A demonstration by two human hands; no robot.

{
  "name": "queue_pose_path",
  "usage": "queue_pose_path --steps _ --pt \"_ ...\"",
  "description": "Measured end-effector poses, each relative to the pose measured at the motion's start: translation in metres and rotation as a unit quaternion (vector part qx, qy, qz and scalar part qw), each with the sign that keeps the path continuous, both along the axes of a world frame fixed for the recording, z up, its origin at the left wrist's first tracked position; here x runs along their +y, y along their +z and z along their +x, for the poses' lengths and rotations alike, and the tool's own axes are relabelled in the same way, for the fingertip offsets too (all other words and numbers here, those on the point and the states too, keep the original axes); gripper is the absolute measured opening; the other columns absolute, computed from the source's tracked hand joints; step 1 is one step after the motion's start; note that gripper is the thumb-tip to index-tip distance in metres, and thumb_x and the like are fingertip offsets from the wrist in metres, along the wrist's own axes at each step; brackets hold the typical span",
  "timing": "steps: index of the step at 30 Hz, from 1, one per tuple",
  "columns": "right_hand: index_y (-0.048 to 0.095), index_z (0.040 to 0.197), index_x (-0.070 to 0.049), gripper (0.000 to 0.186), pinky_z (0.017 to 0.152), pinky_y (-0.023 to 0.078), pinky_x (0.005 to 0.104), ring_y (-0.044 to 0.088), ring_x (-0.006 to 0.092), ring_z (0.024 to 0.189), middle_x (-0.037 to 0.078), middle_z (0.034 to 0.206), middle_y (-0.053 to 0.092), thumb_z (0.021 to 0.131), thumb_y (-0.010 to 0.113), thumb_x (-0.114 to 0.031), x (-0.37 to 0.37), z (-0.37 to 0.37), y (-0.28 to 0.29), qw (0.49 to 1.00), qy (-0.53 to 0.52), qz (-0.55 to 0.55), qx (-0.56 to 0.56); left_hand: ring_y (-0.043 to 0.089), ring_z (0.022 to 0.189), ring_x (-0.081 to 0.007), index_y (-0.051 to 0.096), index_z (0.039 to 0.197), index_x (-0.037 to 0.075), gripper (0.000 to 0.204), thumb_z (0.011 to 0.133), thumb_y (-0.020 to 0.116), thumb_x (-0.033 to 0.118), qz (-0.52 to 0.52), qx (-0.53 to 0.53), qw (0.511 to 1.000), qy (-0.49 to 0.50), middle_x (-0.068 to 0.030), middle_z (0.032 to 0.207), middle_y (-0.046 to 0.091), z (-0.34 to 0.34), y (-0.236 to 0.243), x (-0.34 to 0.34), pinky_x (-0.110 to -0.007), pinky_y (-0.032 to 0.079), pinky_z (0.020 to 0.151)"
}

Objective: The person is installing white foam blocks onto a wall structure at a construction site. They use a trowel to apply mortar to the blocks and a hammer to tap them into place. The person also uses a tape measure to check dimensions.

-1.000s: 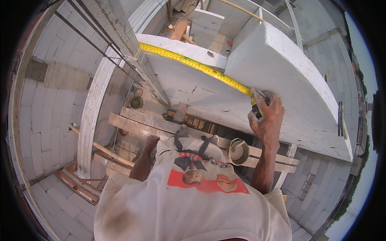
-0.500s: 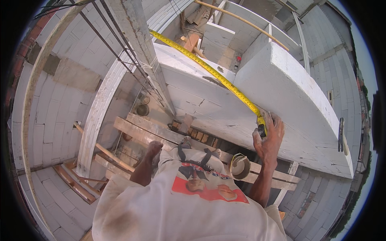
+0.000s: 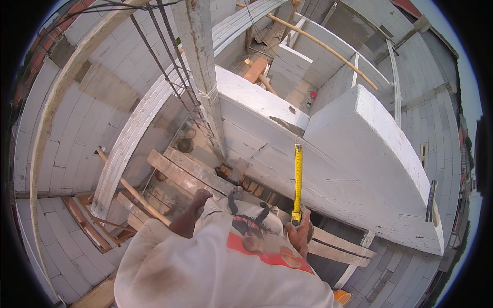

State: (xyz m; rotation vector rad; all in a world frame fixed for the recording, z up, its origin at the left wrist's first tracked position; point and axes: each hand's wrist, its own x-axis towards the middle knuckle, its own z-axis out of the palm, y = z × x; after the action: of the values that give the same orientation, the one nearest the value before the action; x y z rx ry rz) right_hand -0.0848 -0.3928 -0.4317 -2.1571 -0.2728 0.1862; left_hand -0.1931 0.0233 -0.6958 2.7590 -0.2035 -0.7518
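My right hand (image 3: 299, 233) is closed around a tape measure (image 3: 297, 215) with a yellow blade, close to the right side of my shirt. Its blade sticks out away from me, the free end reaching up in front of the white block wall (image 3: 257, 138). Below my left sleeve, my left hand (image 3: 200, 197) hangs low over the planks; its fingers are too dark and small to make out. Mostly hidden behind my right hand is a bucket.
Wooden planks (image 3: 328, 246) run across below me, over a gap. A concrete post (image 3: 197, 56) with bare steel bars (image 3: 172, 61) rises at the left of the wall. A dark metal tool (image 3: 430, 200) hangs on the right wall end. A round container (image 3: 185, 145) stands lower down.
My right hand has drawn back toward my body with the tape measure. Its blade, earlier stretched along the wall top to the post, is now short and free of it. My view has shifted slightly.
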Motion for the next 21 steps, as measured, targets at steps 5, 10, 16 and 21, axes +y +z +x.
queue_pose_path --steps 5,10,16,21 --pt "0.049 0.131 -0.001 0.067 0.094 0.046 0.0396 0.058 0.0301 0.105 0.016 0.111 0.057 0.068 0.071 -0.002 -0.026 -0.010 -0.044 0.998 -0.061 -0.029 0.014 0.071 0.084 -0.0271 0.073 0.090 0.009 0.017 0.081 0.072 0.024 -0.188 0.063 0.927 0.318 -0.0112 0.086 0.073 0.030 0.028 -0.002 -0.040 0.055 0.072" --pt "0.052 0.124 0.004 0.061 0.097 0.045 0.0481 0.057 0.0425 0.109 0.026 0.116 0.056 0.068 0.072 -0.008 -0.041 -0.025 -0.067 0.981 -0.112 -0.082 0.136 0.070 0.092 -0.0228 0.066 0.113 -0.002 0.029 0.092 0.068 0.019 -0.420 -0.130 0.810 0.388 -0.0136 0.101 0.071 0.106 0.187 -0.041 -0.036 0.056 0.083" --pt "0.050 0.133 -0.001 0.066 0.099 0.046 0.0472 0.059 0.0411 0.114 0.028 0.122 0.059 0.074 0.072 -0.019 -0.094 -0.074 -0.175 0.963 -0.012 -0.204 0.178 0.046 0.134 -0.0397 0.048 0.140 0.000 0.056 0.093 0.068 0.023 -0.229 -0.469 0.840 0.149 -0.0227 0.142 0.050 0.186 0.393 -0.051 -0.049 0.035 0.113" --pt "0.043 0.145 -0.006 0.075 0.105 0.045 0.0434 0.060 0.0361 0.124 0.027 0.130 0.061 0.079 0.070 -0.029 -0.088 -0.075 -0.166 0.902 -0.062 -0.155 0.399 0.021 0.150 -0.0423 0.029 0.151 -0.008 0.089 0.094 0.059 0.053 -0.002 -0.435 0.887 0.152 -0.0279 0.158 0.028 0.248 0.429 -0.045 -0.057 0.016 0.122"
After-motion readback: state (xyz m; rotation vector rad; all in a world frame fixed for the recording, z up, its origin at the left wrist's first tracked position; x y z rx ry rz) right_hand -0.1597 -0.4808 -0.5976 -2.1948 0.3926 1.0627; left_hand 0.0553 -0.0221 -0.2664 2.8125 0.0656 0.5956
